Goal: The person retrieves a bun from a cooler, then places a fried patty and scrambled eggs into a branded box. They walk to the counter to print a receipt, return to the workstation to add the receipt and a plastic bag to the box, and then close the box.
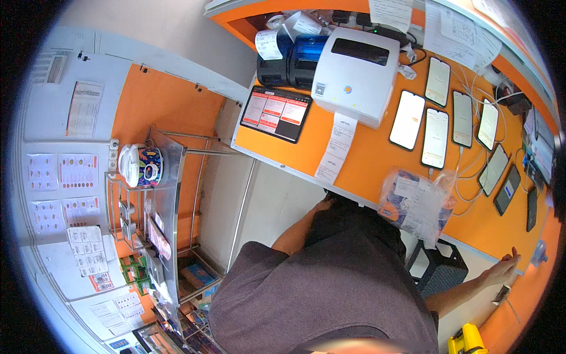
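My left hand (323,204) is low against my dark clothing, just below the front edge of the orange table (365,165). Its fingers are mostly hidden. Over at the table's right front corner, my right hand (506,265) rests by the edge, its fingers apart and nothing seen in them. Between the two hands, a clear plastic bag (436,206) with a blue package and white paper slips lies at the front edge. A white label printer (356,74) stands further back, and a printed paper strip (336,150) hangs from it to the edge.
A tablet (276,114) and several lit phones (435,137) with white cables lie on the table. Dark blue receipt printers (308,59) stand behind. Below are a black crate (442,271) and a yellow object (469,339). A metal shelf (172,236) holds a patterned pot (148,166) at left.
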`<state>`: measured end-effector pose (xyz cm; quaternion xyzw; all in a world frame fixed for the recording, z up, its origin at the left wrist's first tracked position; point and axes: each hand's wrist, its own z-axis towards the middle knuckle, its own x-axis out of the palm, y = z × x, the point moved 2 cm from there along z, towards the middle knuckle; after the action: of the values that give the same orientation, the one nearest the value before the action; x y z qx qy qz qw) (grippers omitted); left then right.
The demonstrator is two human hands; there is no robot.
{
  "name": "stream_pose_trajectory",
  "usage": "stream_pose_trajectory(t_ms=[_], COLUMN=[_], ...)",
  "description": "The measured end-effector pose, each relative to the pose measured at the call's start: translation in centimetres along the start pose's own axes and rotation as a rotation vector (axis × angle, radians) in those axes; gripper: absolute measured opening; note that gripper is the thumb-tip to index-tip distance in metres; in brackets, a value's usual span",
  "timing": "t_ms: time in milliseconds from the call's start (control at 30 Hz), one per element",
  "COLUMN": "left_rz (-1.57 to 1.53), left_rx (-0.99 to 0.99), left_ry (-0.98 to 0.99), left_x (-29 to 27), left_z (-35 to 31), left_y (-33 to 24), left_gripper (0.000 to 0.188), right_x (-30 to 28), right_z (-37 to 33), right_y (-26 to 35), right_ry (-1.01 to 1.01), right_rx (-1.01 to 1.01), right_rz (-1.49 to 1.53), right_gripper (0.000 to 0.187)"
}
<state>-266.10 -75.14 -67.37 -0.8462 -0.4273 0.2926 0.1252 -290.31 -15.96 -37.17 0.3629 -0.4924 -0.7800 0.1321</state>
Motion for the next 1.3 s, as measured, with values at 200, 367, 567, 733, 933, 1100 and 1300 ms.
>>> stream_pose_trajectory(t_ms=[200,367,567,733,933,1100,1300], left_rz=[0.038,0.072,0.153,0.189,0.179,0.159,-0.121], left_rx=[-0.027,-0.045,-0.038,-0.053,-0.041,0.028,0.101], left_ry=[-0.021,-0.033,-0.012,0.012,-0.001,-0.038,-0.017], left_x=[1.0,1.0,-0.4,-1.2,-1.1,-0.8,-3.4], left_z=[-0.6,-1.2,-0.4,0.2,0.1,-0.2,-4.3], left_y=[-1.1,-1.2,-1.1,-1.4,-0.4,1.3,2.0], left_gripper=[0.058,0.057,0.056,0.055,0.054,0.053,0.049], right_x=[0.4,2.3,6.8,11.0,15.7,17.0,15.0], right_z=[0.8,2.4,1.8,-0.5,1.3,4.5,4.9], right_y=[-3.7,-8.4,-9.3,-3.8,-4.7,-9.5,-1.1], right_ry=[0.044,0.119,0.221,0.252,0.242,0.253,0.037], right_rx=[-0.119,-0.242,-0.395,-0.429,-0.422,-0.507,-0.681], right_rz=[-0.231,-0.238,-0.109,-0.606,-0.69,-0.743,-0.337], right_gripper=[0.043,0.041,0.043,0.045,0.049,0.059,0.041])
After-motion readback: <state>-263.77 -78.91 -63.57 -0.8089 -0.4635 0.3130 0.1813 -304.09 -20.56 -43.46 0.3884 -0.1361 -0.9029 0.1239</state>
